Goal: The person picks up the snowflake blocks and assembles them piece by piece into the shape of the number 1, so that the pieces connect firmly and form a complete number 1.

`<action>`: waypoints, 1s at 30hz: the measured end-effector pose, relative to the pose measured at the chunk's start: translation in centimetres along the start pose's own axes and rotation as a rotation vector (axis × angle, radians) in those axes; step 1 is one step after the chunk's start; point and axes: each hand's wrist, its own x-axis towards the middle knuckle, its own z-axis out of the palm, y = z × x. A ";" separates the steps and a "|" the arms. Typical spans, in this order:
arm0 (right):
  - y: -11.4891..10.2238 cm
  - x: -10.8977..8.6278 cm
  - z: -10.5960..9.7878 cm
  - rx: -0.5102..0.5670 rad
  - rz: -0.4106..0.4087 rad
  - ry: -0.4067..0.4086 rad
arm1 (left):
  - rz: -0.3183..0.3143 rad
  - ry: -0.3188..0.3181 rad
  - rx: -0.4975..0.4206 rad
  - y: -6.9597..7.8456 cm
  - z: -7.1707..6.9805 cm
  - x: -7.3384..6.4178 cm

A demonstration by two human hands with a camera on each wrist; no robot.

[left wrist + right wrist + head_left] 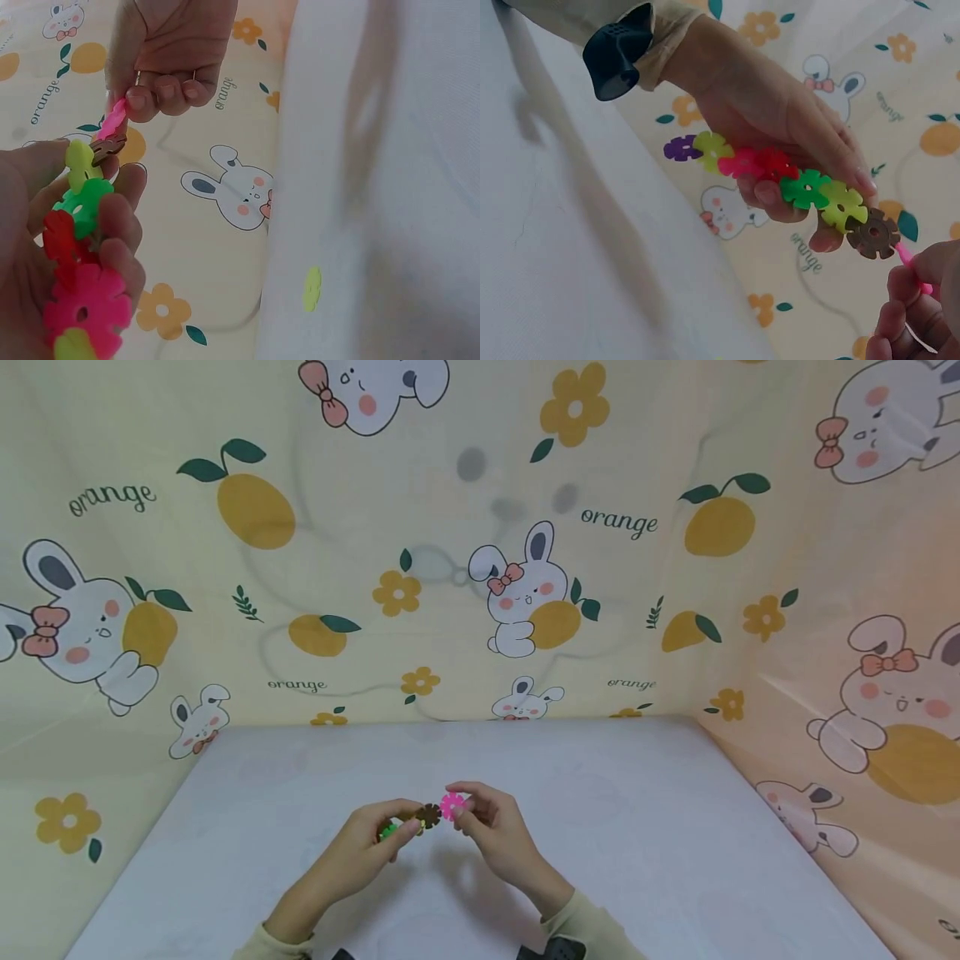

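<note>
My left hand holds a chain of snowflake-shaped plastic discs along the palm, its fingers curled round it. In the right wrist view the chain runs from a purple disc through yellow, pink, red, green and yellow to a brown disc at the end. My right hand pinches a bright pink disc between thumb and fingers. The pink disc's edge meets the brown disc's notched rim, the two set at an angle in the left wrist view. My right fingers partly cover the pink disc.
A loose yellow-green disc lies on the white table in the left wrist view. A cream cloth printed with rabbits and oranges hangs behind the table and along its sides. Dark wrist devices sit at my sleeves.
</note>
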 end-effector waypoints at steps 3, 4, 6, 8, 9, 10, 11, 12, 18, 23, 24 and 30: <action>-0.1 0.0 0.1 -0.007 0.006 0.017 | 0.001 0.001 -0.004 0.0 0.0 0.0; -0.1 0.0 0.1 -0.009 0.008 0.022 | 0.002 0.002 -0.006 0.1 0.0 0.0; -0.1 0.0 0.1 -0.014 0.015 0.029 | 0.004 0.003 -0.013 0.1 -0.1 -0.1; -0.1 0.0 0.1 -0.016 0.024 0.031 | -0.003 0.003 -0.016 0.1 -0.1 -0.1; -0.1 0.0 0.1 -0.017 0.027 0.031 | -0.009 0.004 -0.015 0.2 -0.1 -0.1; -0.1 -0.1 0.1 -0.016 0.029 0.031 | -0.016 0.006 -0.015 0.2 -0.1 -0.1; -0.1 -0.1 0.1 -0.015 0.030 0.031 | -0.021 0.006 -0.014 0.2 -0.1 -0.1; -0.1 -0.1 0.1 -0.013 0.031 0.030 | -0.027 0.006 -0.011 0.2 -0.1 -0.1; -0.1 -0.1 0.0 0.011 0.024 0.014 | -0.029 0.013 0.010 0.1 -0.1 -0.1; -0.1 -0.1 0.1 0.047 0.030 0.013 | -0.016 0.024 0.029 0.0 0.0 -0.1; 0.0 -0.1 0.2 0.055 0.029 0.009 | -0.014 0.026 0.033 0.0 0.0 -0.1; 0.0 -0.2 0.5 0.056 0.029 0.003 | -0.018 0.031 0.047 0.2 0.0 -0.2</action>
